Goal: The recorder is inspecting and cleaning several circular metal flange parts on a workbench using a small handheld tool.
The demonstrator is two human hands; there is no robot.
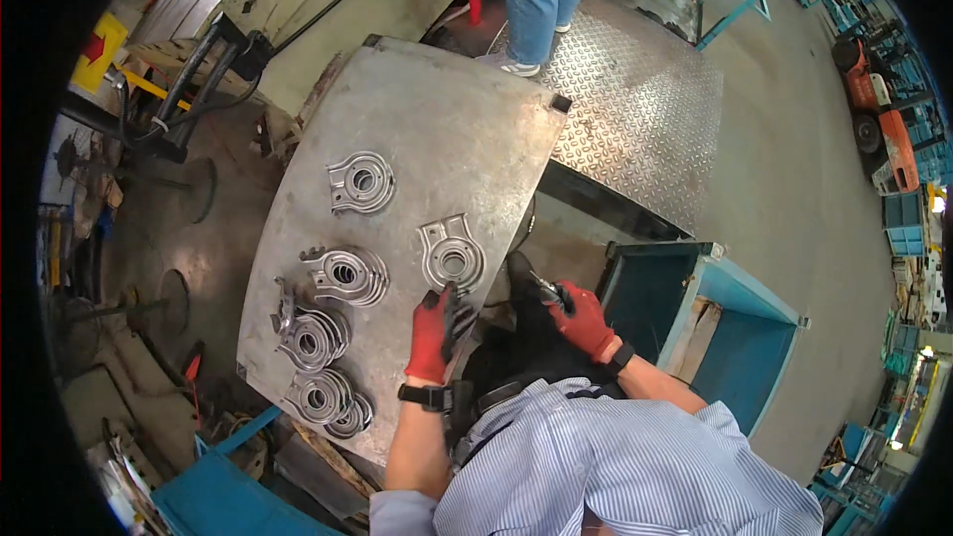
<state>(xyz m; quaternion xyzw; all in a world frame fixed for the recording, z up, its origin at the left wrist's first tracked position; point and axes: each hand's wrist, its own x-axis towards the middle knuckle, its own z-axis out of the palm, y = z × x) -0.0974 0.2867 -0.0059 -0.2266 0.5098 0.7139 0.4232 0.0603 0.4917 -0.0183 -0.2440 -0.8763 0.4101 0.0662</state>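
Observation:
A pressed-metal bracket (454,258) with a round hole and a flanged end lies toward the right edge of the steel table (447,119). My left hand (428,342), in a red glove with dark fingertips, grips its near rim; some of the fingers are hidden. Off the table's right side, my right hand (588,326), also red-gloved, is closed around a small metallic hand tool (545,288). The tool's tip points toward the bracket without touching it, and its exact kind is unclear.
Similar brackets lie in stacks (347,276) on the table's left part, with one group (362,182) farther back. A blue metal bin (740,337) stands at my right. Beyond the table, a person in jeans (536,0) stands beside a diamond-plate platform (635,109).

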